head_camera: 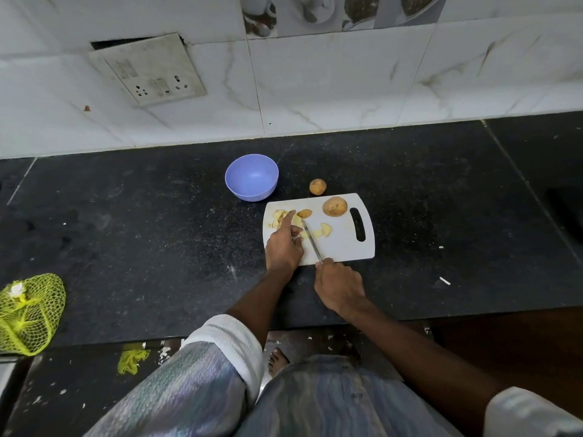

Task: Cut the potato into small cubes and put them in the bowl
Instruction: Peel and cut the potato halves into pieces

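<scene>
Board: white cutting board flat on dark table, handle slot at its right end.
Potato pcs: pale cut potato pieces on left half of board, w/ a few more just right of the blade.
L hand: left hand lies on board's left part, palm down; index finger straight, pointing away over the pieces; other fingers curled down, pressing a piece next to the blade. Pieces sit under and just past the fingertips; can't tell exactly which piece is pinned.
R hand: right hand at near edge of board, fingers wrapped round knife handle, handle hidden in the fist.
Knife: knife blade runs from R hand up-left, tip among the pieces, touching L fingers' side.
Whole potatoes: one whole potato on board near slot; smaller potato on table just beyond board.
Bowl: blue bowl on table, beyond board's left corner, apart from it; no potato seen inside.
Other: yellow mesh bag at table's far left edge.
</scene>
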